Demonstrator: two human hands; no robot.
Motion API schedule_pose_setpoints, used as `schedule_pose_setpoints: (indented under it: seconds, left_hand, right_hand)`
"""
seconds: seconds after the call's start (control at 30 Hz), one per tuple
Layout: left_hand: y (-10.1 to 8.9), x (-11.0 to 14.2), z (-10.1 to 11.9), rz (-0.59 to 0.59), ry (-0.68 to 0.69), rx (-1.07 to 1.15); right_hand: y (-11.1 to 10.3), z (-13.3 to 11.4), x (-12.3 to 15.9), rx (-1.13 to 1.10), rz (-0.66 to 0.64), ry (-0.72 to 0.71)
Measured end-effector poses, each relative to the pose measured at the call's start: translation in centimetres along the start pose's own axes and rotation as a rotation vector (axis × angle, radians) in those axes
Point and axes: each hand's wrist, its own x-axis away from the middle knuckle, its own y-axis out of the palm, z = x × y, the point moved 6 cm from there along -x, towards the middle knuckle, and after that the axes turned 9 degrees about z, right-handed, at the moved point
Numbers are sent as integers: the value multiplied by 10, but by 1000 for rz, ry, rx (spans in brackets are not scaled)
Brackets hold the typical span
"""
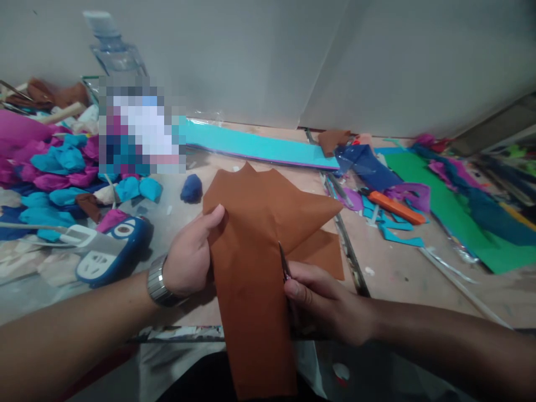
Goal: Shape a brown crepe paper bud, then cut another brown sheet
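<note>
A large brown sheet (pixel 251 234), thin and like soft fabric or paper, spans the middle of the view and hangs over the table's front edge. My left hand (pixel 192 254), with a metal watch on its wrist, is closed on the sheet's left side, thumb on top and fingers hidden beneath. My right hand (pixel 322 298) grips what look like scissors (pixel 283 261). Their dark, narrow blades point away from me at a slit in the sheet, and the handles are mostly hidden in my fingers. Right of the slit, a pointed flap spreads over a lower brown piece (pixel 322 254).
Colourful fabric bundles (pixel 62 162) and a blue-and-white power strip (pixel 117 251) lie at left, near a clear bottle (pixel 117 50). Turquoise sheets (pixel 259 146) lie along the wall. At right are an orange utility knife (pixel 396 206), blue scraps (pixel 402 231) and green sheets (pixel 444 206).
</note>
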Motion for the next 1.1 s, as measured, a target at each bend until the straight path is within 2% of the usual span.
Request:
schedule_pose_setpoints:
  seconds: [0.13, 0.27, 0.4, 0.47, 0.63, 0.9, 1.1]
  left_hand:
    - [-1, 0, 1, 38, -17, -6]
    - [1, 0, 1, 59, 7, 1]
    - [1, 2, 0, 152, 89, 6]
    - [1, 3, -1, 171, 104, 1]
    - [1, 1, -1, 125, 57, -31]
    - [0, 0, 3, 135, 70, -37]
    - [3, 4, -3, 160, 64, -5]
  right_hand:
    - [2, -3, 0, 4, -7, -21]
    - [-1, -12, -2, 231, 42, -134]
    - [-3, -17, -3, 362, 90, -210]
    - [-2, -17, -3, 359, 86, -203]
    - [-2, -12, -3, 340, 68, -137]
    - [0, -11, -1, 251, 44, -114]
    - [1, -15, -2, 217, 48, -130]
